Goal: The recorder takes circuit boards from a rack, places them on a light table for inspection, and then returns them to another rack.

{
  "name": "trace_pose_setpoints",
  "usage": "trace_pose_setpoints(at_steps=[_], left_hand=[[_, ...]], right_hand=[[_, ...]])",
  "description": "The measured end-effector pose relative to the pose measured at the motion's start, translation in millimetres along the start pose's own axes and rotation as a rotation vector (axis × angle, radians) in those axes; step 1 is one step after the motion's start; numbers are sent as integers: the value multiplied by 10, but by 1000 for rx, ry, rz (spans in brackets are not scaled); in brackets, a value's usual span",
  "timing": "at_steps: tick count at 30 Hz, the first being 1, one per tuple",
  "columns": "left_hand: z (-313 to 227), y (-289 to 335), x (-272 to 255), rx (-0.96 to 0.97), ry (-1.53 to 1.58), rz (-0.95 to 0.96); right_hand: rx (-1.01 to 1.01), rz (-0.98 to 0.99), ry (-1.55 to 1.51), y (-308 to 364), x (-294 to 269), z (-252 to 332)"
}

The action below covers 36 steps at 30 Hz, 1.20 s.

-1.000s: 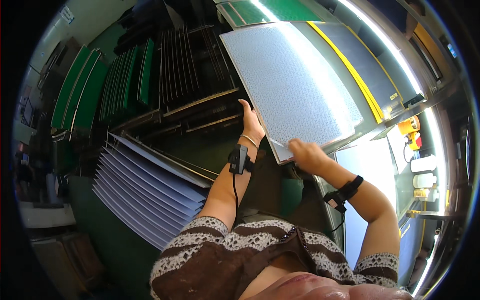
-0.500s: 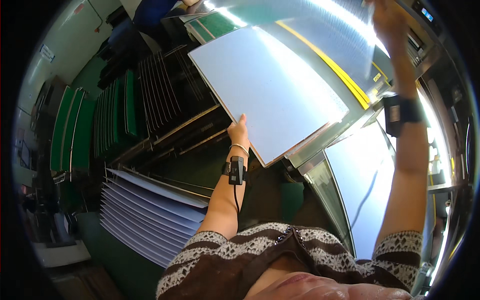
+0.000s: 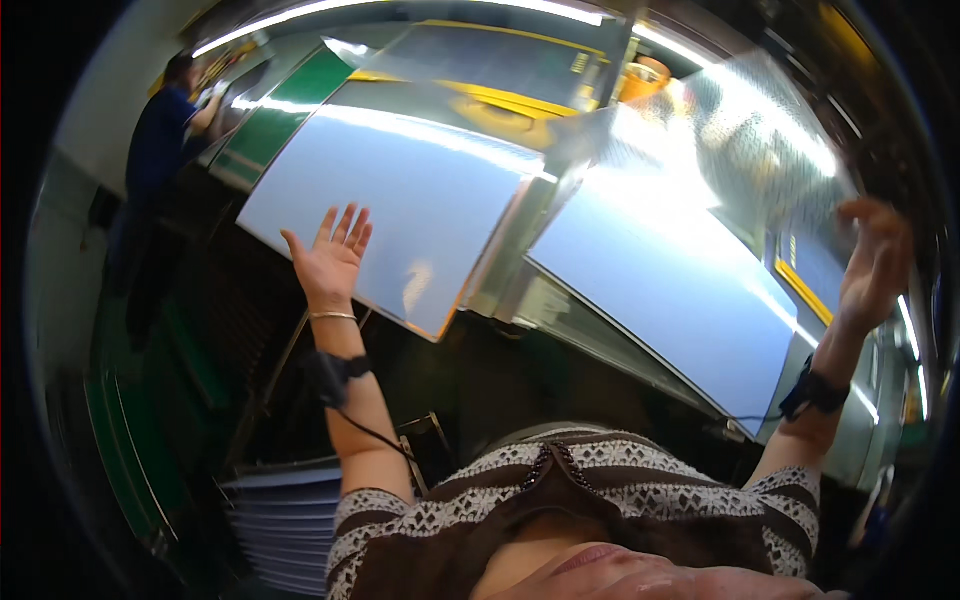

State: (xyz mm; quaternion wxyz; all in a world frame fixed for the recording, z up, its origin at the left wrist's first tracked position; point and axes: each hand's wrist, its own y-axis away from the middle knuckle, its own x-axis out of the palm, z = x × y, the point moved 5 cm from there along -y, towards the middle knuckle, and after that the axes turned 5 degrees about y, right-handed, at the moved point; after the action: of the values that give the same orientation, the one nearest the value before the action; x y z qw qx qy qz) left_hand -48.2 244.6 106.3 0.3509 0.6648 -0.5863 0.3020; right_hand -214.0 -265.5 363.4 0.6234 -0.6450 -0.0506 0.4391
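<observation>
Pale-blue and glossy, one flat rectangular panel [image 3: 410, 175] has a matching panel [image 3: 670, 295] to its right. Right of the first panel, a clear textured plastic film [image 3: 755, 125] hangs raised, probably to clear both surfaces; the right hand [image 3: 875, 255] pinches its edge, fingers bent. The left hand [image 3: 335, 255], spread and empty, is at the first panel's near edge, well apart from the film.

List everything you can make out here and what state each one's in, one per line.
Left grip: open, fingers spread.
Right grip: closed on the edge of the clear film.
Clear film: raised, slanting, blurred.
Left white panel: lying flat.
Right white panel: lying flat, partly behind the clear film.
White sheets: spaced layers.
Tube light: lit.
Co-worker: standing.
</observation>
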Motion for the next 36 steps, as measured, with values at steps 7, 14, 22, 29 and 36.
trace_pose_setpoints(at_steps=[7,14,22,29,36], left_hand=[[1651,-746,-276,-656,-512,163],[1842,-898,-373,330,-1964,202],[1470,310,-884,-438,-1833,56],[1749,441,-1322,-371,-979,36],[1743,101,-717,-64,-1026,135]], right_hand=[[905,-290,-59,2656,84,-236],[1622,-244,-108,4797,403,-232],[1823,-301,-111,5169,152,204],[1808,-124,-255,5087,166,266],[1701,-229,-216,4927,165,172]])
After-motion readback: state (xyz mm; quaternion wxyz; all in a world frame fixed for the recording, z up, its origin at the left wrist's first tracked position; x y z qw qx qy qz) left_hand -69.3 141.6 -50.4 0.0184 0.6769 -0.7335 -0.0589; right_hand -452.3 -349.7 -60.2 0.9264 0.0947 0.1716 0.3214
